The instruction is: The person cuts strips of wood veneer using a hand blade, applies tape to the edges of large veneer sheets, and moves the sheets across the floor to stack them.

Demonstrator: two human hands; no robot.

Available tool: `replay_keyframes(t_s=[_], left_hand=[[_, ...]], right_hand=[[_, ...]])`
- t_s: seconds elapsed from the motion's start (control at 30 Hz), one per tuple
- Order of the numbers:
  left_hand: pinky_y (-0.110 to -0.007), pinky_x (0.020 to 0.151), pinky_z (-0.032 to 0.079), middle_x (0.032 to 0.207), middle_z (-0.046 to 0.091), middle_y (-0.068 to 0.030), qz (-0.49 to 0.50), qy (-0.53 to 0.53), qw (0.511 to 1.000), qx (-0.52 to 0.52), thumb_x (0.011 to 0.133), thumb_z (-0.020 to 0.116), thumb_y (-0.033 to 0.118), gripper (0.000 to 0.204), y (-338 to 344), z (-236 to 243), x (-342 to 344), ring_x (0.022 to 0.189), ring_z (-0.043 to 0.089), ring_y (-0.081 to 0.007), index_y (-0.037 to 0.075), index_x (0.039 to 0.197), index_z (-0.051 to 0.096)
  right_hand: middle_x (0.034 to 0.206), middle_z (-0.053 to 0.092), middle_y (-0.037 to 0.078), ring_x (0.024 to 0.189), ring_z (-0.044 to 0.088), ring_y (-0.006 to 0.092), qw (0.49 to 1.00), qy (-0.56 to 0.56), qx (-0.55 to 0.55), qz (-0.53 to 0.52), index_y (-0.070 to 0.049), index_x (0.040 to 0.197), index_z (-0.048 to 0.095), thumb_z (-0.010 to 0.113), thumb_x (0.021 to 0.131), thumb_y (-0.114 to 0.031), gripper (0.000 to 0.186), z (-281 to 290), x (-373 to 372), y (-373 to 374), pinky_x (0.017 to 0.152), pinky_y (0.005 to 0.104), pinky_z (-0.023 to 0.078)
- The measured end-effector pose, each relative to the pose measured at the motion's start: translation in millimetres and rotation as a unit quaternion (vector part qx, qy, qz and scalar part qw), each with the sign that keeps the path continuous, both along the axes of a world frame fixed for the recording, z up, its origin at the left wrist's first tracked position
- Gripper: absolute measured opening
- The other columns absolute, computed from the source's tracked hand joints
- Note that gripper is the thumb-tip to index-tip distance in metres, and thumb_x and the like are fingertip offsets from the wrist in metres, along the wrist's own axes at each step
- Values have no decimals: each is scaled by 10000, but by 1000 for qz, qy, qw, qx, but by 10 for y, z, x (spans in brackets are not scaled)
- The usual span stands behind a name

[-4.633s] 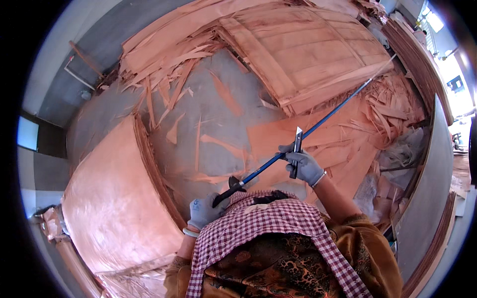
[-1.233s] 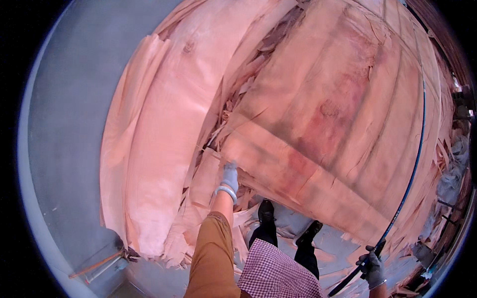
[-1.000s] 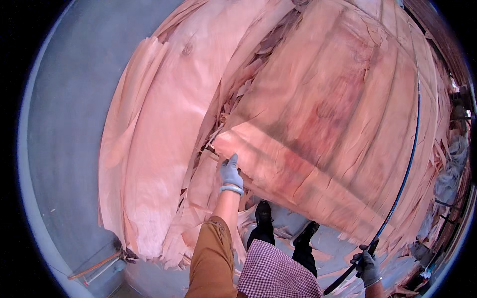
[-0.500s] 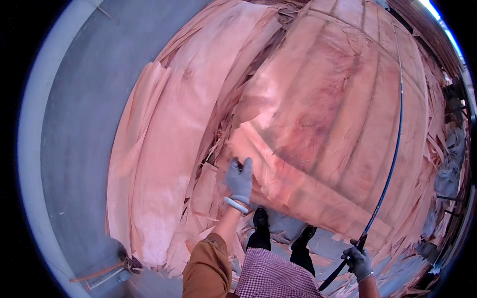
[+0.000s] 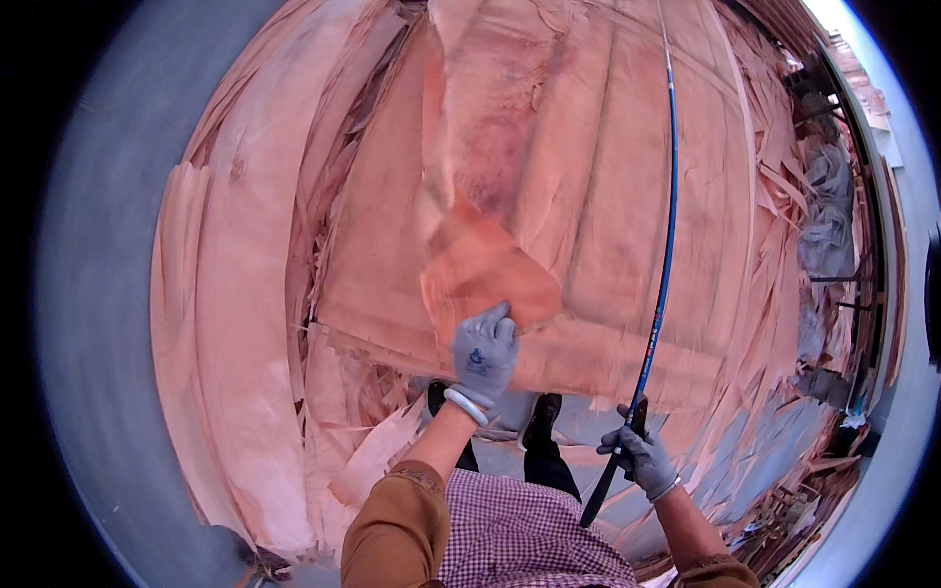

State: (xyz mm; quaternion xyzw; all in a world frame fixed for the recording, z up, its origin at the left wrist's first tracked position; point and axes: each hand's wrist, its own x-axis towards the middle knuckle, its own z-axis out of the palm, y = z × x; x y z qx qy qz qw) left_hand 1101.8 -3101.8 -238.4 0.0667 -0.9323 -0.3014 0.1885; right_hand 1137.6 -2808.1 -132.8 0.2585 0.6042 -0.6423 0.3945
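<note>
My left hand, in a grey glove, is closed on the near edge of an orange-pink wood veneer sheet. The sheet is lifted and curled, and a narrow part of it runs away toward the far end. Under it lies a broad stack of veneer sheets with dark seams. My right hand, gloved as well, grips the black handle end of a long, thin blue rod. The rod stretches away over the right part of the stack, bending slightly.
Another veneer pile lies to the left, with torn strips in the gap between. Scraps litter the floor near my black shoes. Crumpled clear plastic and dark metal bars stand at the right.
My left hand has moved from the stack's corner to the right and closed on the veneer, which is now folded up. The view has shifted right; the rod stays in my right hand.
</note>
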Motion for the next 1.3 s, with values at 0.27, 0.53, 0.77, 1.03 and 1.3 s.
replay_keyframes(t_s=[0.27,0.53,0.77,1.03,1.3], left_hand=[[-406,741,458,1074,607,-126,-42,4,999,33,743,619,110,127,320,359,17,896,588,-298,61,827,537],[-408,791,483,1147,579,-164,-77,36,990,108,773,621,105,174,805,1101,-312,944,585,-335,22,904,542],[-385,778,495,1178,571,-161,-136,87,980,114,768,631,81,163,1577,1599,-618,962,588,-325,23,897,551],[-384,794,474,1157,579,-196,-211,53,970,113,777,627,63,144,2590,2003,-852,945,587,-343,-3,877,548],[-393,776,478,1171,566,-178,-317,28,945,75,789,595,104,134,3484,1922,-1063,918,582,-327,8,859,531]], right_hand=[[729,561,52,630,558,150,997,34,12,-63,-29,1360,299,526,911,-209,535,-192,187,335,629,287,482],[580,491,-1,426,477,101,967,142,160,-140,-16,1095,557,591,841,-104,271,-199,270,558,385,250,407],[556,466,-33,420,441,79,976,99,91,-173,-79,1068,579,592,834,-96,235,-275,462,909,375,239,368],[620,503,-25,480,463,75,981,145,70,-108,-73,963,606,623,840,-124,134,-739,512,1477,420,235,392],[664,518,-40,526,450,61,979,133,55,-142,-36,963,596,616,833,-113,153,-618,648,1843,469,239,392]])
